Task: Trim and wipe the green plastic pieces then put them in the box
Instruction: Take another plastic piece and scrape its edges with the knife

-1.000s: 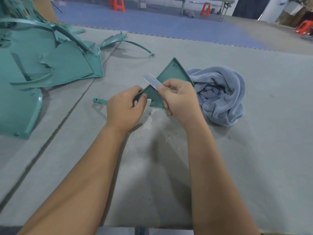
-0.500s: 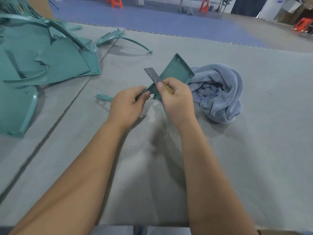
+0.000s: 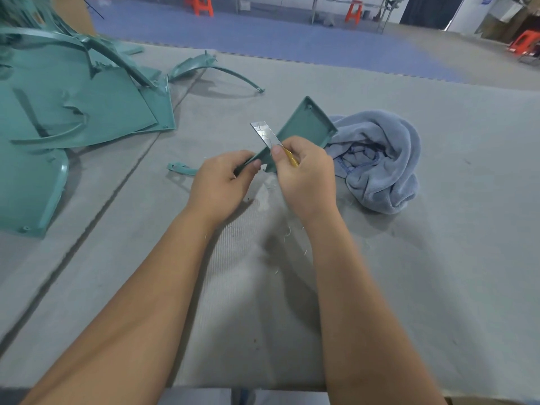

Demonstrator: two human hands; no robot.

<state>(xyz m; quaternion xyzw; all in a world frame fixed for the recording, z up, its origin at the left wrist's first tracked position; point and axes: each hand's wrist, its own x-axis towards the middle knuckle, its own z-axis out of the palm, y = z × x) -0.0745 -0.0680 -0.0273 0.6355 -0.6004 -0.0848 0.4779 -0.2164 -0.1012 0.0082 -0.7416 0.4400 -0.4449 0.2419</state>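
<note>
Green piece (image 3: 304,127) held above mid-table, long axis slanting up and away to the right. Near tip pinched by left hand (image 3: 222,182); right hand (image 3: 304,171) gripping knife (image 3: 267,135), blade against piece's near edge. Towel (image 3: 380,159) just beyond, right.

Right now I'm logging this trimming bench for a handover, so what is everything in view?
Triangular green plastic piece: one, green, held up over the middle of the mat.
Knife blade: one, silver with a yellow handle, against the piece's edge.
Towel: one, grey-blue, crumpled on the mat right of the hands.
Pile of green plastic pieces: several, green, far left.
Curved green strip: one, green, beyond the pile.
Small green offcut: one, green, on the mat left of the hands.
Mat: one, grey, covering the work surface.
Stools: at least three, orange, in the background.
Left hand: pinches the piece's near corner.
Right hand: grips the knife.
</note>
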